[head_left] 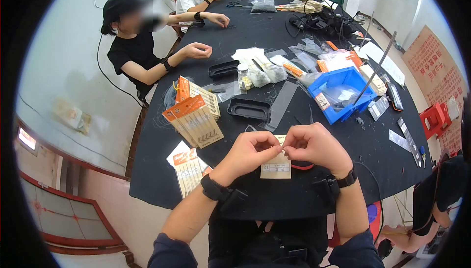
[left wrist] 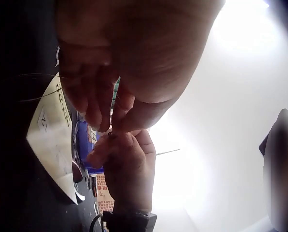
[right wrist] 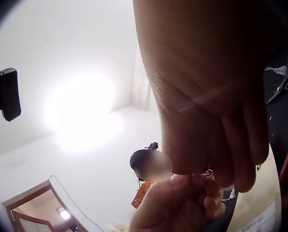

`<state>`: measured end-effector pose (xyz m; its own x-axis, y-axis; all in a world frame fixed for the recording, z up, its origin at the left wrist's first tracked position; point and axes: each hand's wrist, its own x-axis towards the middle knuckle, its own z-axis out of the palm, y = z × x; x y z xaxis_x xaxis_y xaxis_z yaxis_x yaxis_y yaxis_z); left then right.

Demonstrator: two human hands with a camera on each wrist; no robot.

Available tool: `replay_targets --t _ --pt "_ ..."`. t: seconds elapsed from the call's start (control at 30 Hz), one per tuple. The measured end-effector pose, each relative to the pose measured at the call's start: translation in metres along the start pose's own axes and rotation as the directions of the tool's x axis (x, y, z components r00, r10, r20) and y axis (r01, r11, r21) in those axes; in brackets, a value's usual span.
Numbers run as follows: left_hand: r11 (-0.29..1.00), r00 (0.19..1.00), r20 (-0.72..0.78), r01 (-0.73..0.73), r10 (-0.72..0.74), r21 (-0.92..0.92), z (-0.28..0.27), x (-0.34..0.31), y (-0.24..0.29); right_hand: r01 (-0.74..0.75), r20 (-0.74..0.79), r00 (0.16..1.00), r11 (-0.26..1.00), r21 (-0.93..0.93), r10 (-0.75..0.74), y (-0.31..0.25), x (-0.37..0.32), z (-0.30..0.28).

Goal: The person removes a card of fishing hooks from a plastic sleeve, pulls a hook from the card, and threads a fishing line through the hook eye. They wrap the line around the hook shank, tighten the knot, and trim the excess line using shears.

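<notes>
Both hands meet fingertip to fingertip above a cream printed card (head_left: 275, 170) at the table's near edge. The left hand (head_left: 255, 151) pinches something small and dark with thumb and forefinger; thin dark threads stick out past its fingers in the left wrist view. Facing it, the right hand (head_left: 316, 148) pinches at the same spot, and a small dark loop (right wrist: 209, 170) shows between the fingers in the right wrist view. What exactly is held is mostly hidden by the fingers. The card (left wrist: 54, 140) lies beneath the hands, partly covered by them.
Orange-topped card packs (head_left: 194, 121) stand to the left, with more cards (head_left: 189, 175) lying nearer. Beyond the hands are a black tray (head_left: 248, 108), a clear jar (head_left: 244, 76) and plastic bags. A blue bin (head_left: 338, 91) stands at right. Two people work along the table's left side.
</notes>
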<state>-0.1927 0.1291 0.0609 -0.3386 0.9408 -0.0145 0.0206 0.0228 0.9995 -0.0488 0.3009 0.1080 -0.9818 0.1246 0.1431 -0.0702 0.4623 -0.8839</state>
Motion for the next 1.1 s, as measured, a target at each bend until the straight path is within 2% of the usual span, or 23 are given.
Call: replay_targets --t 0.1,0.2,0.4,0.6,0.8,0.9,1.0,1.1 --pt "0.996 0.999 -0.029 -0.03 0.028 -0.078 -0.001 0.001 -0.002 -0.061 -0.021 0.998 0.985 0.16 0.065 0.004 0.0 0.004" --pt "0.984 0.998 -0.053 -0.049 0.04 -0.173 0.0 0.0 0.002 -0.056 -0.069 0.995 0.975 0.216 0.072 0.002 0.001 0.003" --pt "0.968 0.995 -0.08 -0.073 0.055 -0.24 -0.002 0.002 0.0 -0.06 -0.059 0.996 0.98 0.192 0.073 0.007 0.002 0.003" --pt "0.952 0.996 -0.087 -0.042 0.016 -0.304 0.001 0.001 0.005 -0.058 -0.064 0.995 0.966 0.254 0.077 0.011 0.005 0.008" --pt "0.958 0.995 -0.083 -0.077 0.056 -0.278 0.002 0.0 0.004 -0.188 0.053 0.982 0.89 0.415 0.182 0.005 0.004 0.006" --pt "0.96 0.994 -0.095 -0.079 0.055 -0.27 0.002 0.0 0.005 -0.204 0.093 0.979 0.877 0.434 0.182 0.013 0.004 0.006" --pt "0.955 0.994 -0.102 -0.077 0.049 -0.287 0.002 0.0 0.005 -0.301 0.166 0.954 0.807 0.509 0.251 0.011 0.004 -0.001" --pt "0.947 0.994 -0.099 -0.065 0.035 -0.314 0.001 0.0 0.004 -0.252 0.163 0.967 0.838 0.484 0.196 0.015 0.004 -0.001"
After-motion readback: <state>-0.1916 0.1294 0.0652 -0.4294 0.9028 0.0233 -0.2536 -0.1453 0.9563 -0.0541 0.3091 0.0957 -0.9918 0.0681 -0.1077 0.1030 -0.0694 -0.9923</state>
